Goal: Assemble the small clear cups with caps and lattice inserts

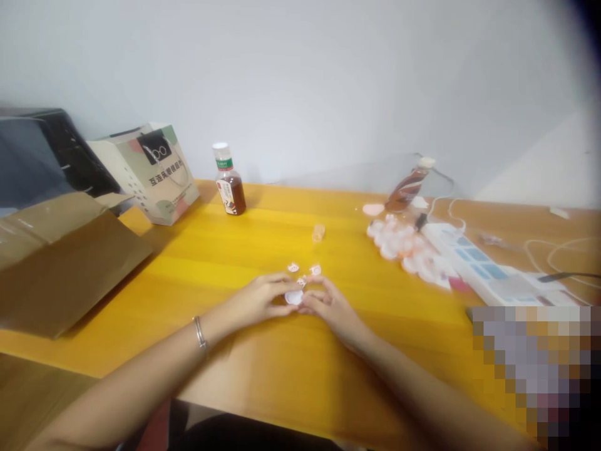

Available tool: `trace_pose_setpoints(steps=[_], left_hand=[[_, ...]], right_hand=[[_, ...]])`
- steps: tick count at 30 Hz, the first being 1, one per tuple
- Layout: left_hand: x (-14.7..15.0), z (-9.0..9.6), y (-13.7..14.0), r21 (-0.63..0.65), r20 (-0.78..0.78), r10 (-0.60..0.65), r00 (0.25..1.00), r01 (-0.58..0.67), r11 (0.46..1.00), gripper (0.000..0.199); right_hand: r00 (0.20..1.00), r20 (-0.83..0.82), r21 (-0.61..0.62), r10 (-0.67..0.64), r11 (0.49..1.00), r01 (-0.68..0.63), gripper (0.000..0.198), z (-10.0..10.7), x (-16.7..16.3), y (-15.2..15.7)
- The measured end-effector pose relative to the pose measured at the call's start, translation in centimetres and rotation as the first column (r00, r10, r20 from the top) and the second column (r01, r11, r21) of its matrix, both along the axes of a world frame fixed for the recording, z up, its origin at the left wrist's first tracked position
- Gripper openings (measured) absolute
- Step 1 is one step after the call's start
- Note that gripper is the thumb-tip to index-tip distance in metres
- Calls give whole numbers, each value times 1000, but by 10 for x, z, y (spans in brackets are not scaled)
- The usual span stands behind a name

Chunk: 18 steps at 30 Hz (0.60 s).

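Between my two hands is a small white oval piece (294, 297), too blurred to name more exactly. My left hand (265, 297), with a silver bracelet at its wrist, pinches it from the left with thumb and fingers. From the right, the fingertips of my right hand (328, 305) close on its edge. Just beyond the fingers lie several small white pieces with reddish marks, among them one on the left (293, 267) and one on the right (315, 270). Farther back on the table sits a small orange-tan piece (318, 233).
On the wooden table (263, 244), an open cardboard box (70, 263) and a paper bag (159, 175) stand left. A drink bottle (231, 188) is at the back. Rightward are a tilted bottle (408, 185), pinkish-white round pieces (399, 241), a white-and-blue strip (483, 257) and cables.
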<state>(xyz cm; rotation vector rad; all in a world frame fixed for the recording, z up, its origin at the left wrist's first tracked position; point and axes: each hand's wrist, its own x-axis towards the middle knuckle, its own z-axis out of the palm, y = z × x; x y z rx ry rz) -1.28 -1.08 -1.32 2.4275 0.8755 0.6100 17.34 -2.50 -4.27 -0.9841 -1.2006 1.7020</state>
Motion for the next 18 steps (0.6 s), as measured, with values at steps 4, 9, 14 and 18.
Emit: trace_pose_setpoints(steps=[4, 9, 14, 18], left_hand=[[1, -2, -1, -3, -60, -12, 998, 12, 1000, 28], [4, -2, -5, -4, -104, -28, 994, 28, 1000, 26], [5, -3, -8, 28, -211, 14, 977, -8, 1000, 20], [5, 0, -9, 0, -222, -12, 975, 13, 1000, 23]], right_hand=[[998, 29, -10, 60, 998, -60, 37, 2, 4, -1], [972, 170, 18, 164, 985, -169, 36, 6, 7, -1], [896, 442, 167, -36, 985, -43, 25, 12, 17, 11], [753, 520, 550, -404, 832, 67, 22, 12, 30, 24]])
